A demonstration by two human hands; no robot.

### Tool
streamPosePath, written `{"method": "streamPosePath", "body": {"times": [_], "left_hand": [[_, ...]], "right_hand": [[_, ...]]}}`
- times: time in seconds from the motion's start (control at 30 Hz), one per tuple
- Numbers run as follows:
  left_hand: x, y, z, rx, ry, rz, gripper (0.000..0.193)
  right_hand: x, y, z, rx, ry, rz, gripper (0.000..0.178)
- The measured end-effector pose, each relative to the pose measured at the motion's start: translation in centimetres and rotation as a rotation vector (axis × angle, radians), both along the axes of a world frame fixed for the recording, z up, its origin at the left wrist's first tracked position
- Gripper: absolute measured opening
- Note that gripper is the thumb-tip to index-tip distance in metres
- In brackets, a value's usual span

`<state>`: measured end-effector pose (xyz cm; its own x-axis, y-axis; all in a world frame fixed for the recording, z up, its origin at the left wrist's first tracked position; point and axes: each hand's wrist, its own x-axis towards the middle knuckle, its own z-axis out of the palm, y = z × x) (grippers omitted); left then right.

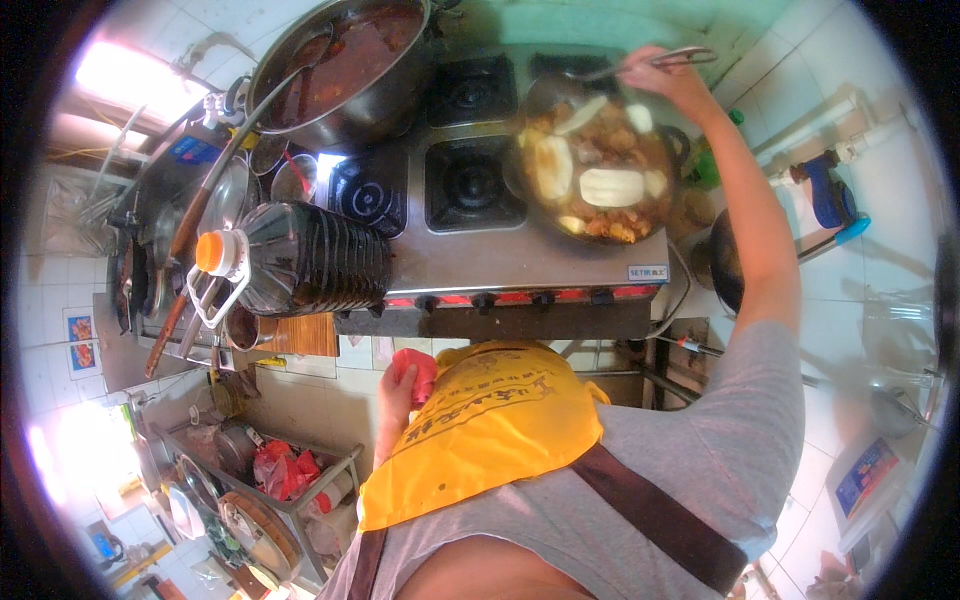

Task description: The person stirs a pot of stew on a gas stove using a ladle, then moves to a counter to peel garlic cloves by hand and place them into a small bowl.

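The right hand (655,72) is closing around the handle of a metal utensil (690,56), which is slanting over the far edge of a wok (545,95). The arm is stretching well forward, probably keeping the wrist at the far rim and away from most of the hot food; the utensil's working end is not showing clearly.

The wok is sitting at the right end of the steel stove (430,262), apparently over a burner that it is hiding. Inside, pale oblong pieces (612,187) are lying flat on top of brown chunks (610,222), seemingly spread so that they are staying above the sauce.

The left hand (400,385) is hanging low beside the yellow apron (490,430), its fingers curling around a bunched red cloth (417,376), perhaps keeping it handy against heat.

At the left, 1 large pot (385,122) is holding reddish liquid, and 1 big dark bottle (320,262) is standing near the stove's front edge, likely for easy reach.
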<state>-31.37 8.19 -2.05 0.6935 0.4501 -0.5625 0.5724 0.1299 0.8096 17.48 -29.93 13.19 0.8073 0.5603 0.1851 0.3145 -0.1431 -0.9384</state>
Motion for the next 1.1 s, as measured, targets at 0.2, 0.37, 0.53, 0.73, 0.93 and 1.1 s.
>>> {"method": "streamPosePath", "body": {"times": [0.2, 0.37, 0.53, 0.73, 0.93, 1.1], "left_hand": [[0.8, -0.6, 1.2, 0.033, 0.023, -0.001, 0.03], [0.4, -0.4, 0.8, 0.033, -0.005, -0.007, 0.03], [-0.1, 0.4, -1.0, 0.078, -0.017, -0.041, 0.03], [0.4, 0.5, -1.0, 0.097, 0.009, -0.071, 0.033], [0.4, 0.6, -1.0, 0.11, 0.024, -0.084, 0.034], [1.0, 0.1, 0.3, 0.146, 0.018, -0.103, 0.032]], "right_hand": [[0.8, -0.8, -1.3, 0.218, 0.085, -0.063, 0.018], [-0.2, -0.7, 0.1, 0.247, 0.046, -0.033, 0.016], [-2.7, 0.2, 2.6, -0.018, -0.181, -0.002, 0.015], [-4.3, 2.2, 2.0, -0.16, -0.544, 0.016, 0.013], [-5.0, 2.1, 1.4, -0.036, -0.545, 0.031, 0.012], [-4.7, 1.0, 1.1, -0.029, -0.524, 0.021, 0.012]]}}
